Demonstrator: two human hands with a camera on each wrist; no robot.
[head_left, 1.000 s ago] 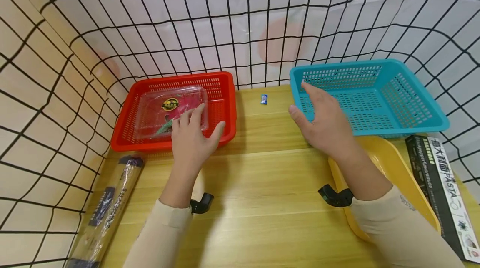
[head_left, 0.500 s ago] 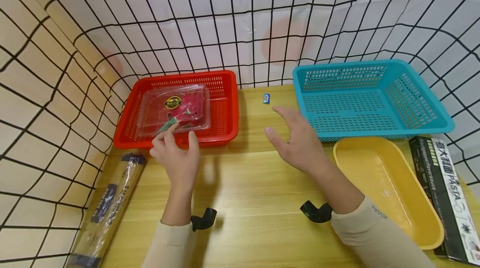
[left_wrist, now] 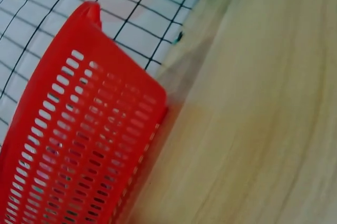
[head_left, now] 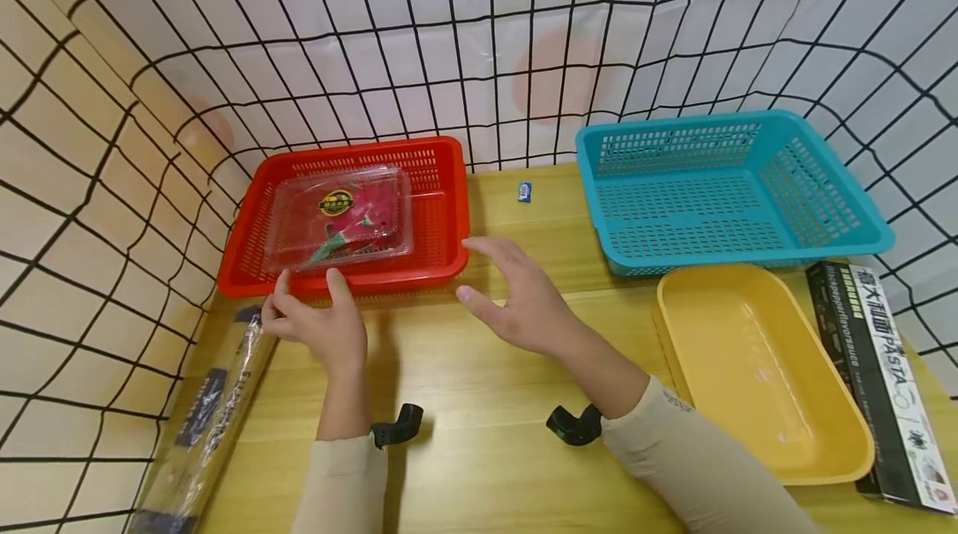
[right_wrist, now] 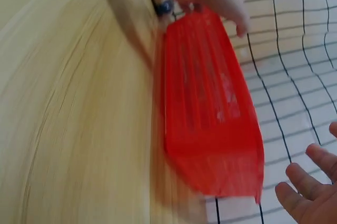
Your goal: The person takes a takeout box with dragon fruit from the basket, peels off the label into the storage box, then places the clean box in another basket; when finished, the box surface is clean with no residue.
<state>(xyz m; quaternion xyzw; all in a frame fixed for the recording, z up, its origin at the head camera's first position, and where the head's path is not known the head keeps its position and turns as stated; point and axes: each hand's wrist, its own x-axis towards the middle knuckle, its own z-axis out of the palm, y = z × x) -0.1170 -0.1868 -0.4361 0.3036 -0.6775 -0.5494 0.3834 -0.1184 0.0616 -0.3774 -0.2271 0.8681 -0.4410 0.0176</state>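
Observation:
A clear plastic box (head_left: 337, 222) lies in the red basket (head_left: 441, 255); through its lid, under a round black and yellow label, pink and green contents show. Just in front of that basket, my left hand (head_left: 322, 326) has thumb and fingers spread apart and loosely bent, with nothing in them. Whether it touches the rim cannot be told in the head view. My right hand (head_left: 527, 305) hovers over the table to the right of the basket, its index finger and thumb apart and holding nothing. In the right wrist view, fingers (right_wrist: 310, 187) spread beside the basket.
A teal basket (head_left: 846, 247) stands at the back right, with a yellow tray (head_left: 748, 351) before it. Beside the tray lies a black pasta box (head_left: 876, 384). A long clear packet (head_left: 217, 417) is at left, a tiny blue packet (head_left: 525, 191) at the back. Black wire mesh (head_left: 490, 68) surrounds the table.
My left hand has drawn back from above the plastic box to the front of the red basket. The right hand has moved left from the teal basket toward the red one.

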